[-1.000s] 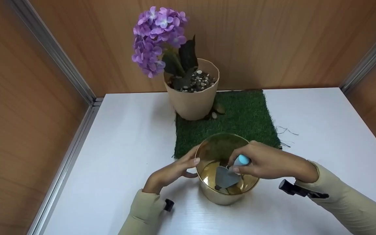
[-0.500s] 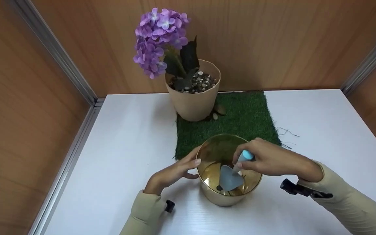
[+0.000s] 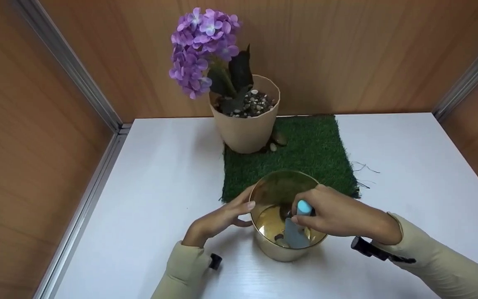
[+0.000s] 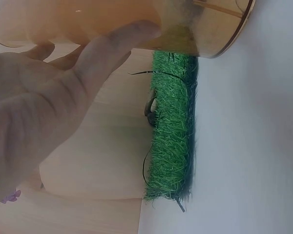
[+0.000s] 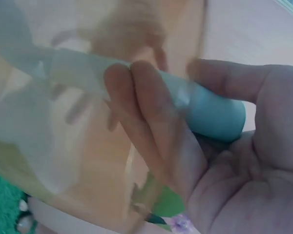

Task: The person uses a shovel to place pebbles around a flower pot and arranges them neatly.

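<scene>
A see-through amber container (image 3: 282,252) stands on the white table, touching or close to the turf mat's front edge. My left hand (image 3: 220,218) holds its left side, thumb along the outer wall in the left wrist view and the other fingers partly hidden behind it. My right hand (image 3: 332,209) reaches over the right rim and grips the light blue handle (image 5: 217,114) of a small trowel. The trowel's grey blade (image 3: 295,234) points down inside, close to the near wall. A dark stone (image 3: 284,211) and small pebbles (image 3: 280,240) lie at the container's bottom.
A green turf mat (image 3: 313,141) lies behind the container. On its back left stands a beige pot (image 3: 245,133) with a purple flower (image 3: 206,45) and gravel. A few stones (image 3: 278,139) sit beside the pot. Wooden panels (image 3: 347,54) enclose the table (image 3: 160,166).
My right hand rose slightly to the right with the trowel, then came down and left. The blade now stands steeper, nearer the front wall. My left hand and the container have stayed put.
</scene>
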### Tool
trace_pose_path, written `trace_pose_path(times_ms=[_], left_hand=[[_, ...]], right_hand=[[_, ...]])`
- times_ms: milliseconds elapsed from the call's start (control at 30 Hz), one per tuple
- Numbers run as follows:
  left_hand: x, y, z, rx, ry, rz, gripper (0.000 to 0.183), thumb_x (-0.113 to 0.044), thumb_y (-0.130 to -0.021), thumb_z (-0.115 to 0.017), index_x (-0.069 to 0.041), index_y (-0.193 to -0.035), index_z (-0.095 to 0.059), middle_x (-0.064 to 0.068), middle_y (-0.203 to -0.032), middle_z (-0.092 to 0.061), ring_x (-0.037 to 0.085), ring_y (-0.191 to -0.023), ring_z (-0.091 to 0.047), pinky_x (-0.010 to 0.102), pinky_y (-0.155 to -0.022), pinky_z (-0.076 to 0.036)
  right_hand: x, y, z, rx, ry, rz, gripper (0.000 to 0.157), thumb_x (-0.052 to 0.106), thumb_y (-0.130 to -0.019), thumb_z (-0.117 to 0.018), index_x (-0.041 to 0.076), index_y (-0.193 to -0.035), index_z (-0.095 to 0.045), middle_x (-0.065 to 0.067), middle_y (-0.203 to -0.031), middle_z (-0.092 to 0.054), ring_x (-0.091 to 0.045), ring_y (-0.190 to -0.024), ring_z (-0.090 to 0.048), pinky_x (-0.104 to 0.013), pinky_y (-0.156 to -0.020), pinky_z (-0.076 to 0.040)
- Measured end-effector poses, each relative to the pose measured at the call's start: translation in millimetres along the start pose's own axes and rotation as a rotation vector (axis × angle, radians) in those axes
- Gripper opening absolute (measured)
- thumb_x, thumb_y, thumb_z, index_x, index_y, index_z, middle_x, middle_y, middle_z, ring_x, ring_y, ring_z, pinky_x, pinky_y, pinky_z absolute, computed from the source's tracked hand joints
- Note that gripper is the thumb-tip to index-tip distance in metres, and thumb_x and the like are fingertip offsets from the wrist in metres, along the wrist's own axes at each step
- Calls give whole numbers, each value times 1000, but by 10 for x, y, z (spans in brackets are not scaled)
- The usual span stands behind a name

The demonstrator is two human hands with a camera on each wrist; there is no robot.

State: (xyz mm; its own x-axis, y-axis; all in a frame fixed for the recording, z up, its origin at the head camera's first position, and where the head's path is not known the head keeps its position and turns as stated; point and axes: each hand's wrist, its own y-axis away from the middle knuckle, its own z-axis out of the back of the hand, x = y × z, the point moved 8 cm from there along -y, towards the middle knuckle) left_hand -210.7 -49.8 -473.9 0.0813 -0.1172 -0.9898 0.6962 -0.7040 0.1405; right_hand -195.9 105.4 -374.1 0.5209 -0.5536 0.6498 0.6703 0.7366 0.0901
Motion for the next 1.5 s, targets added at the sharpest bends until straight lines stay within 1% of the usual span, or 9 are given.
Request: trace_pose_path(times_ms=[167,267,367,500,633,833,1067,1233,1500], left_hand=[[-13,-4,-1,4,15,-7,56,-38,-99,-37,-40,-147,-9,-7,-153,-6,23,-137,-20,44,-92,-43],[-11,-3,2,4,23,-4,57,-41,-98,-39,-41,-147,-10,-8,-153,-6,24,-137,-20,45,-93,-43],[-7,2,2,5,25,-2,60,-46,-96,-41,-40,-147,-10,-7,-153,-6,25,-137,-20,45,-93,-43],[2,5,-2,7,25,2,62,-49,-95,-42,-40,-147,-10,-7,-153,-7,24,-137,-20,46,-93,-43],[7,3,-5,7,24,5,61,-49,-95,-42,-41,-147,-10,-8,-153,-7,23,-137,-20,46,-93,-42],[2,6,-9,9,18,0,59,-47,-96,-40,-41,-147,-10,-9,-153,-6,23,-137,-19,43,-93,-43],[-14,5,2,5,-2,-4,56,-43,-97,-38,-43,-146,-10,-10,-152,-5,21,-137,-19,44,-93,-43],[-22,-4,6,6,-5,-5,54,-40,-99,-36,-43,-146,-10,-10,-153,-5,20,-137,-19,45,-93,-42],[-12,2,-7,7,-1,-10,56,-45,-97,-37,-43,-146,-10,-10,-152,-7,22,-137,-18,46,-92,-43]], right_hand=[[-48,-25,-37,-22,-30,14,12,20,-90,-62,11,-92,-68,14,-75,-65,-2,-64,-60,-24,-55,-50],[-94,-23,-39,-8,-70,12,13,20,-90,-63,10,-95,-69,13,-77,-67,-5,-63,-61,-24,-54,-49],[-146,-22,-33,6,-104,7,14,23,-90,-62,13,-96,-70,12,-77,-68,-4,-54,-56,-22,-47,-44],[-201,-26,-21,4,-137,10,14,22,-90,-62,14,-98,-70,8,-80,-68,-5,-53,-53,-22,-46,-43],[-207,-39,-38,24,-156,28,15,17,-91,-61,11,-101,-70,3,-83,-68,-5,-57,-55,-23,-47,-45],[-195,-70,-77,84,-172,25,14,18,-91,-61,17,-102,-69,4,-80,-65,-5,-55,-49,-20,-47,-41],[-179,-86,-85,96,-200,36,14,18,-90,-61,21,-102,-69,1,-91,-66,-7,-63,-54,-22,-52,-45],[-208,-102,-76,84,-227,27,14,15,-90,-62,20,-100,-70,0,-93,-66,-11,-68,-60,-26,-57,-50],[-207,-128,-135,101,-289,14,15,11,-90,-61,15,-100,-71,-2,-96,-66,-16,-76,-65,-32,-64,-54]])
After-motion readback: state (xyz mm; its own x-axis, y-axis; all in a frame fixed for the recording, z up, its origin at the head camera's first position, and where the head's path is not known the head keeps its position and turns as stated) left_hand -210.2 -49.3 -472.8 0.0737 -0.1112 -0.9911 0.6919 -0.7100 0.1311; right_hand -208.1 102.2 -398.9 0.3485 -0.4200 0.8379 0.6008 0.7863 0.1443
